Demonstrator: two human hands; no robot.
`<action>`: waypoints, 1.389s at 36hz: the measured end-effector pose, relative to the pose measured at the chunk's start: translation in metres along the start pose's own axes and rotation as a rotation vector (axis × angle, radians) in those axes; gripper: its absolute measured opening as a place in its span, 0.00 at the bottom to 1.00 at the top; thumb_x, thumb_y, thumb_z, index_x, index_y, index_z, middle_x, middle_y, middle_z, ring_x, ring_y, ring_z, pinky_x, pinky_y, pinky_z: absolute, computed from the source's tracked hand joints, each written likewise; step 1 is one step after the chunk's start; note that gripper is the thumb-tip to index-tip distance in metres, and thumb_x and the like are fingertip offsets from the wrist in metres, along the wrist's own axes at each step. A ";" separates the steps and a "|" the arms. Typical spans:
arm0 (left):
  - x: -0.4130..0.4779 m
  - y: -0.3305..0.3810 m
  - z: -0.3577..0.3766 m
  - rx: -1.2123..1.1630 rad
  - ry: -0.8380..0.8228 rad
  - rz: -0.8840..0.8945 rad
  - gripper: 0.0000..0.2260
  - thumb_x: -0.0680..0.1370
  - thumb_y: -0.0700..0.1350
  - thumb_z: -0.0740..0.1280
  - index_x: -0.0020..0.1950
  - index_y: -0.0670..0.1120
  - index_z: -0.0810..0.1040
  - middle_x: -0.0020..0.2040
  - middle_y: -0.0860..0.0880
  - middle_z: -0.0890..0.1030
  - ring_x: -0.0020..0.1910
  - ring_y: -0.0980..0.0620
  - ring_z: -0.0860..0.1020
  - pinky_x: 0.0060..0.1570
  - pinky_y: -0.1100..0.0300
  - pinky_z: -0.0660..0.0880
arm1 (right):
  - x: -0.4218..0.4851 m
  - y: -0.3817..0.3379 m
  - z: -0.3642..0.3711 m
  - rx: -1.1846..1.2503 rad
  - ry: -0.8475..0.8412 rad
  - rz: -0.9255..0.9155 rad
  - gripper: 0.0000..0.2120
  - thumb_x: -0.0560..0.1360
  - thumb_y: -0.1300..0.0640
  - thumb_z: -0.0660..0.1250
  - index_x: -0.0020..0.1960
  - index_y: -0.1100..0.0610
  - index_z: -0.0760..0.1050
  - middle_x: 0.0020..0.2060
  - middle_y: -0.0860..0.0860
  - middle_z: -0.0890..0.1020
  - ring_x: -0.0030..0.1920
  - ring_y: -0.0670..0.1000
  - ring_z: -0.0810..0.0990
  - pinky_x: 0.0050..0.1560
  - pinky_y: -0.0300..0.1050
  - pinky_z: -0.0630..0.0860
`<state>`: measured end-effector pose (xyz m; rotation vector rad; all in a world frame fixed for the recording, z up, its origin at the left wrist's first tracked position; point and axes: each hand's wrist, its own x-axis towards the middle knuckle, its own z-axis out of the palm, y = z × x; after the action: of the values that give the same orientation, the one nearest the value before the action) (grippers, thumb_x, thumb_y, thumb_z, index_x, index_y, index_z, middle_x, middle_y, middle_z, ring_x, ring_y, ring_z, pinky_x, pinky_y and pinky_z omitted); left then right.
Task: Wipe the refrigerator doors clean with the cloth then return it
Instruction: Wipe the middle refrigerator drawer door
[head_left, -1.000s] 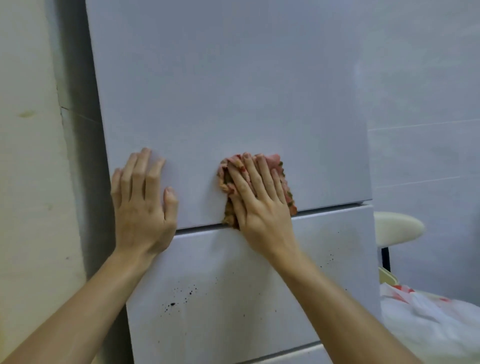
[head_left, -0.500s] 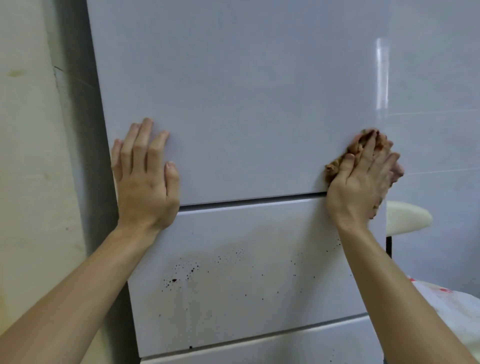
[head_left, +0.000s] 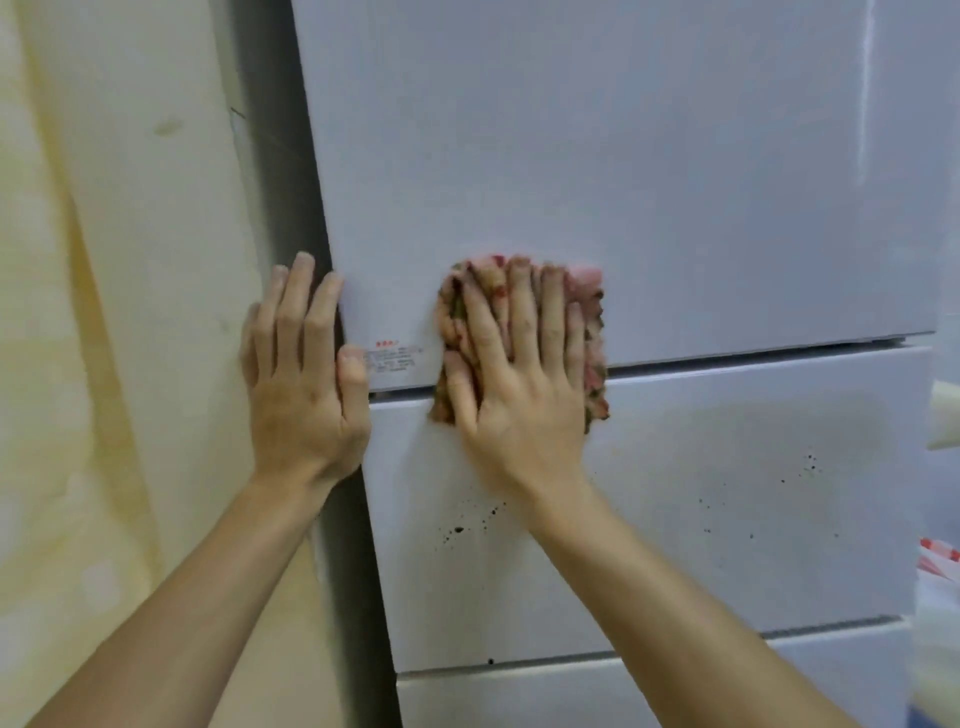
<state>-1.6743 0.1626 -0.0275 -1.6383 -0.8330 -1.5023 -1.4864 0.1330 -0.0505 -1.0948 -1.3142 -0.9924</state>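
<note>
Right fingers (head_left: 522, 296) straight and a little spread, pressing flat on the cloth (head_left: 594, 332), tips pointing to 12 o'clock. Right hand (head_left: 519, 379) laid over most of the cloth, with pink, red and green edges peeking out at 12, 3 and 9 o'clock of the hand. Cloth flat on the fridge (head_left: 275, 182), lying across the dark gap between the upper door (head_left: 623, 156) and the middle door (head_left: 753, 493), at about 7 o'clock on the upper door.

Left fingers (head_left: 291, 301) straight and close together, also pointing to 12 o'clock. Left hand (head_left: 301, 395) resting flat on the left edge of the fridge, at 9 o'clock from the cloth, holding nothing. Small sticker (head_left: 393, 358) with red and grey print between the two hands, too blurry to read.

Little black spots (head_left: 460, 527) on the middle door at 6 o'clock from the right hand, more over at 3 o'clock. Lowest door (head_left: 623, 696) just below. Pale yellow wall (head_left: 130, 260) at 9 o'clock from the fridge. Something white and red (head_left: 940, 558) at the far 3 o'clock edge, too blurry to tell.
</note>
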 end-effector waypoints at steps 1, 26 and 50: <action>-0.003 -0.008 -0.002 0.010 0.011 -0.027 0.25 0.84 0.45 0.54 0.81 0.40 0.65 0.83 0.40 0.63 0.83 0.40 0.59 0.80 0.37 0.57 | -0.003 -0.011 0.005 0.030 -0.028 -0.063 0.29 0.86 0.44 0.58 0.84 0.52 0.59 0.84 0.58 0.57 0.84 0.60 0.51 0.84 0.61 0.51; -0.035 -0.056 -0.002 -0.011 0.012 -0.061 0.28 0.84 0.42 0.56 0.84 0.39 0.56 0.85 0.40 0.57 0.85 0.44 0.52 0.84 0.46 0.47 | -0.089 -0.070 0.023 0.153 -0.210 -0.255 0.24 0.88 0.47 0.56 0.82 0.52 0.64 0.83 0.53 0.59 0.85 0.55 0.52 0.84 0.56 0.49; -0.045 -0.049 0.001 -0.047 0.094 -0.086 0.27 0.81 0.36 0.61 0.81 0.35 0.63 0.81 0.36 0.65 0.82 0.36 0.61 0.83 0.43 0.52 | -0.091 -0.075 0.027 0.015 -0.082 -0.133 0.24 0.88 0.46 0.56 0.83 0.49 0.63 0.83 0.56 0.61 0.84 0.59 0.56 0.83 0.60 0.52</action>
<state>-1.7199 0.1892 -0.0675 -1.5702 -0.8311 -1.6566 -1.5683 0.1378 -0.1390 -1.0569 -1.4745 -1.0424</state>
